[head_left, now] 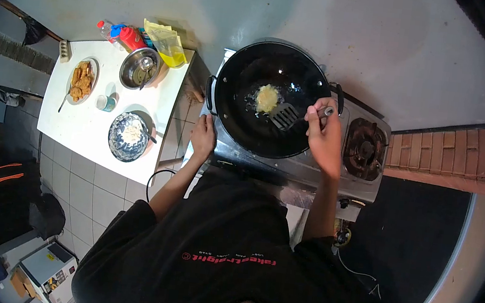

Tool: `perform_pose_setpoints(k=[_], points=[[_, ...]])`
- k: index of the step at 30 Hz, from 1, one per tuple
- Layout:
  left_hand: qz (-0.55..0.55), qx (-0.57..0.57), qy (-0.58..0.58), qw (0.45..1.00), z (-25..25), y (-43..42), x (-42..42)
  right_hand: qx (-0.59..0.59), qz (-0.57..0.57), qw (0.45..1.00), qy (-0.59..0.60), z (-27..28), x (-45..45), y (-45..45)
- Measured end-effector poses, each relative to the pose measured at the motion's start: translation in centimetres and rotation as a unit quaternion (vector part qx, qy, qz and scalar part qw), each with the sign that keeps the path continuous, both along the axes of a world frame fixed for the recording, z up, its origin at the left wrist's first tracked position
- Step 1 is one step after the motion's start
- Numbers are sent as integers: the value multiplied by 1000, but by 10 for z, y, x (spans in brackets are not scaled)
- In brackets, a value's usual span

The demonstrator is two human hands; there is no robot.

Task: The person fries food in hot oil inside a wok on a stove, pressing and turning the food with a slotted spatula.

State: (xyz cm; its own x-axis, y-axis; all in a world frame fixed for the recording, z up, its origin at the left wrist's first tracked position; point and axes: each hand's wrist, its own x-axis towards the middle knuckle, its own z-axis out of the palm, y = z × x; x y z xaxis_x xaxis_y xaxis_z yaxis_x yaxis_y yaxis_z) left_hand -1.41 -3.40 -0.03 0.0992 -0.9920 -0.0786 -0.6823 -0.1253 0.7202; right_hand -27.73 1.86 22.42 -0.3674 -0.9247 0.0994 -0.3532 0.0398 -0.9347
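Note:
My right hand [323,138] is closed around the handle of a black slotted spatula [286,116]. The spatula's blade is inside a large black wok [244,134], right beside a pale yellow frying piece [267,98] in bubbling oil. The wok sits on the left part of a gas stove [334,189]. My left hand [201,139] lies with its fingers stretched out at the stove's left edge, just below the wok's left handle [211,95]. It holds nothing that I can see.
On the white table [92,134] at left stand a plate of fried pieces [82,80], a metal bowl [138,68], a cup [102,102] and a bowl of white batter [128,137]. Bottles [130,37] and a yellow oil pouch [168,44] stand behind. A bare burner [365,147] is at right.

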Motion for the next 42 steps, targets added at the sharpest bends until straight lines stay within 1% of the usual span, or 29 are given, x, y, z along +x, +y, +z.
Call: perform_pose_setpoints(k=[1, 3, 4, 6, 7, 9, 15, 17, 18, 19, 21, 24, 25, 27, 31, 33, 34, 36, 40, 42], points=[[2, -8, 6, 1000, -1, 0, 0, 0, -1, 1000, 0, 3, 0, 0], [2, 2, 4, 1000, -2, -1, 1, 43, 28, 996, 76, 10, 3, 1], [3, 13, 2, 1000, -3, -2, 1, 43, 28, 996, 76, 10, 4, 0], [4, 4, -1, 1000, -6, -2, 1, 47, 12, 999, 19, 9, 7, -1], [3, -3, -4, 1000, -6, -1, 1, 48, 12, 999, 18, 7, 6, -1], [2, 2, -3, 1000, -5, -1, 2, -1, 0, 1000, 0, 1, 4, -3], [2, 21, -2, 1000, -2, -2, 1, 48, 21, 998, 30, 8, 5, -1], [1, 35, -4, 999, -2, -1, 2, 25, 13, 1000, 12, 1, 3, -2], [3, 26, -3, 1000, -3, -1, 2, 1, 3, 1000, -6, -1, 2, -2], [5, 17, -2, 1000, -4, -1, 1, 2, 3, 1000, -5, 1, 3, -1], [7, 20, -6, 1000, -4, -1, 1, 32, 14, 999, 31, 8, 6, 0], [5, 28, -6, 1000, -1, -2, 0, 57, 19, 998, 35, 11, 6, 1], [1, 33, -2, 999, -1, -2, 1, 57, 20, 998, 35, 9, 6, 0], [3, 24, 0, 1000, -3, -1, 1, 3, 7, 1000, 0, 2, 4, 1], [5, 21, -10, 1000, -1, -1, 0, 29, 6, 999, 33, 10, 7, 3], [8, 20, -4, 1000, -6, -2, 0, 47, 23, 996, 65, 12, 8, 3], [11, 20, 2, 1000, -5, -2, 0, 47, 24, 996, 65, 9, 7, 3], [10, 24, 6, 1000, -5, -1, 1, 18, 6, 1000, -3, -1, 4, 4], [1, 33, 6, 999, 1, -1, 0, 13, 2, 1000, 23, 6, 6, 4], [3, 28, 4, 1000, -1, -1, 0, 59, 19, 998, 33, 9, 8, 4]])
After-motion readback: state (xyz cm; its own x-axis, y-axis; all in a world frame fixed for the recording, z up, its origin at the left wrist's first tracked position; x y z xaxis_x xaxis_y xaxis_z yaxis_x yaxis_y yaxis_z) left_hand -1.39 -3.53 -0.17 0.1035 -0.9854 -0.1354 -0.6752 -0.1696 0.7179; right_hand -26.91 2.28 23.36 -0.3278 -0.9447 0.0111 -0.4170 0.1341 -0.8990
